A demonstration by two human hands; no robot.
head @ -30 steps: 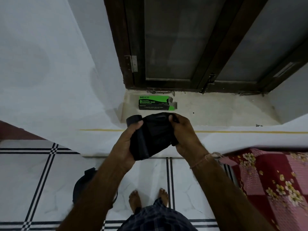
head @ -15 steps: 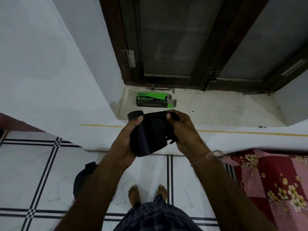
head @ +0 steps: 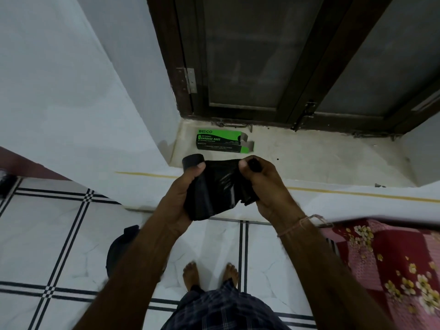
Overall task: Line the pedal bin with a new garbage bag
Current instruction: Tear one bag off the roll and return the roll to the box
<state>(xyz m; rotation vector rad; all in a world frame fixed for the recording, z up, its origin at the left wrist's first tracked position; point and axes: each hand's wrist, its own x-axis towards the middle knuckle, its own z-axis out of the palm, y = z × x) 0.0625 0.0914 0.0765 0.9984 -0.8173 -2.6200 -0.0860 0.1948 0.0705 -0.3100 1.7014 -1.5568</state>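
Observation:
A black roll of garbage bags (head: 214, 189) is held at chest height between both hands. My left hand (head: 181, 198) grips the rolled part, thumb on top. My right hand (head: 264, 186) pinches the loose end of the bag, which is partly unrolled between the hands. A green and black garbage bag box (head: 221, 141) lies open on the pale window ledge just beyond the hands. A dark round object (head: 121, 246), possibly the pedal bin, shows on the floor behind my left forearm, mostly hidden.
A dark wooden window frame (head: 297, 91) rises behind the ledge. A red floral bedspread (head: 392, 265) lies at the lower right. White floor tiles with black lines (head: 59, 234) spread to the left. My bare feet (head: 209, 275) stand below.
The hands have stayed on the roll with little shift; the camera has tilted slightly. The loose end looks drawn a bit further to the right.

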